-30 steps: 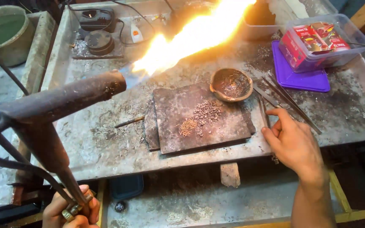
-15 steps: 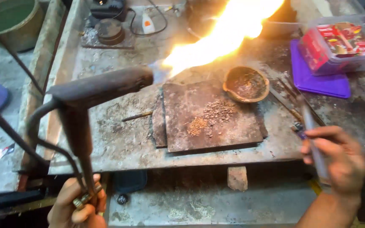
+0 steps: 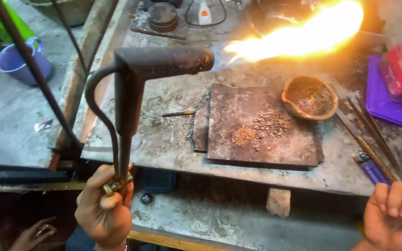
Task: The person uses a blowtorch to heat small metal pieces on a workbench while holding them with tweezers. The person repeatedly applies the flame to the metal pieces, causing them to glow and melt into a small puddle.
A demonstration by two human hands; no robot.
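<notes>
Head view. We grip the torch (image 3: 138, 88) in our left hand (image 3: 104, 204), fingers clenched around the lower end of its stem at the brass valve, in front of the near edge of the workbench (image 3: 164, 139). The stem's long axis runs nearly upright; the barrel at its top lies roughly level and points right, toward the far right corner of the workbench. The flame (image 3: 303, 35) leaves the barrel mouth and stretches right and slightly upward along the far edge.

Our right hand (image 3: 391, 218) sits off the near right corner, fingers curled around a thin rod (image 3: 373, 135); the frame edge crops the hand, so the grasp is probably closed but not fully visible. A blue lighter (image 3: 371, 168) lies just beside it on the workbench.

The dark slab (image 3: 261, 125) with metal filings (image 3: 261, 130) lies mid-workbench, a clay bowl (image 3: 309, 96) touching its far right corner.

Against the frame half a second earlier, the torch has swung closer to upright and the barrel now reads level; the right hand has dropped lower and further right.
</notes>
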